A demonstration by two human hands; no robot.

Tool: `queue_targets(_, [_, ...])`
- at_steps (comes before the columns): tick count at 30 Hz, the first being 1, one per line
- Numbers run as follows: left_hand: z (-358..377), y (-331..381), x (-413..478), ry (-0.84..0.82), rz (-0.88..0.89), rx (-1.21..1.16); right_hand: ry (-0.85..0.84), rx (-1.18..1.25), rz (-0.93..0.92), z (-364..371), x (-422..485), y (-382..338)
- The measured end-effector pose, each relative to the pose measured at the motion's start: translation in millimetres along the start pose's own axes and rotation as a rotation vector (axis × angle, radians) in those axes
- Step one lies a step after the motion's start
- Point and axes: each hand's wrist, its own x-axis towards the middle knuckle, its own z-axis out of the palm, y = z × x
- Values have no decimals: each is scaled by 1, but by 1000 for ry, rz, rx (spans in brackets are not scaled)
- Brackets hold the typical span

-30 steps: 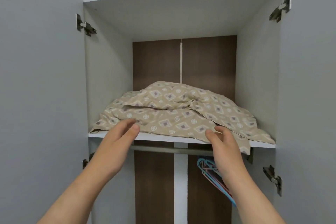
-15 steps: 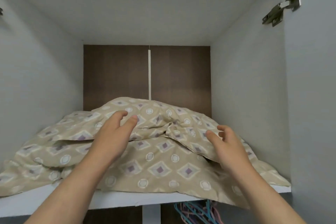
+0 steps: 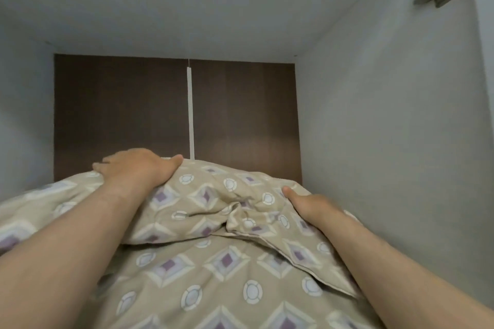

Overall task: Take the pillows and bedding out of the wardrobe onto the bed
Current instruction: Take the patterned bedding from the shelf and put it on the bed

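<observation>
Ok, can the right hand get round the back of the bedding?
Probably yes: the right hand lies on the bedding near its top edge, with open space above the pile.
</observation>
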Motion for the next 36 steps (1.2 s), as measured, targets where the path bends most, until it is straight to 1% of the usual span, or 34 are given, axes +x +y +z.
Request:
queue_targets(3, [7,3,10,-66,-12,11,-87,-57,-38,12,22,4])
queue_targets(5, [16,3,14,-106,-39,44,-110,-33,-30,19,32,7])
queue_targets(8, [32,2,21,-158,-42,29,-102,137,-4,27,43,14])
queue_targets(11, [39,-6,25,-167,17,-78,-68,278,-21,31,48,18])
queue_targets(12, [40,-8,25,-144,36,-117,-46,274,-40,33,48,17])
queue_targets(15, [46,-15,20,-49,78,-189,87,206,-114,36,44,14])
queue_targets(18, [46,-24,12,73,115,-299,200,223,-158,32,25,7])
queue_targets(21, [30,-32,7,183,153,-455,349,220,-238,14,-2,-4])
queue_targets(25, [0,-48,6,308,190,-634,501,288,-381,-24,-46,-31])
queue_targets(28, [-23,-60,-1,431,221,-745,614,305,-453,-49,-71,-46])
queue_targets(30, [-41,-72,-9,502,223,-833,661,338,-493,-64,-89,-53])
queue_targets(33, [-64,-90,-34,567,238,-889,680,326,-527,-86,-128,-56])
queue_targets(36, [-83,-107,-75,561,264,-905,656,334,-513,-103,-177,-40])
